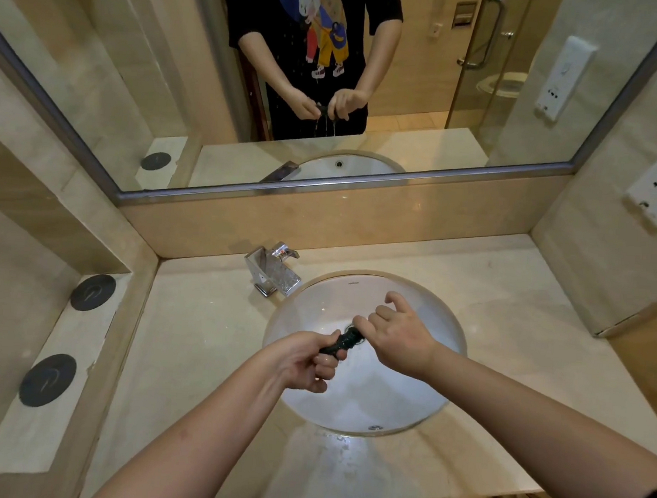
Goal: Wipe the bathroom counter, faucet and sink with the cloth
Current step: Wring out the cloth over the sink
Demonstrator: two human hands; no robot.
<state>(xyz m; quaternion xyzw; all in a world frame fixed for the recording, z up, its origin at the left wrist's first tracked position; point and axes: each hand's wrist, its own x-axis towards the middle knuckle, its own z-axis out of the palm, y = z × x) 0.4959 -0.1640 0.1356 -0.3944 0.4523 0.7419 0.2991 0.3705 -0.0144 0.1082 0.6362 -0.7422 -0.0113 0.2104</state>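
Head view: twisted cloth (342, 340) spans left hand (305, 359), right hand (398, 336) over sink (425, 408).

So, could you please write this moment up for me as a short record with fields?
activity: wringing the cloth over the sink
cloth: dark, twisted tight, stretched between both hands
left hand: grip curled round the near end
right hand: grip on the far end, index finger lifted
sink: white oval basin, directly below the cloth
faucet: chrome, on the counter at the sink's back left
mirror: shows water dripping from the cloth
ledge: on the left, holds two dark round discs
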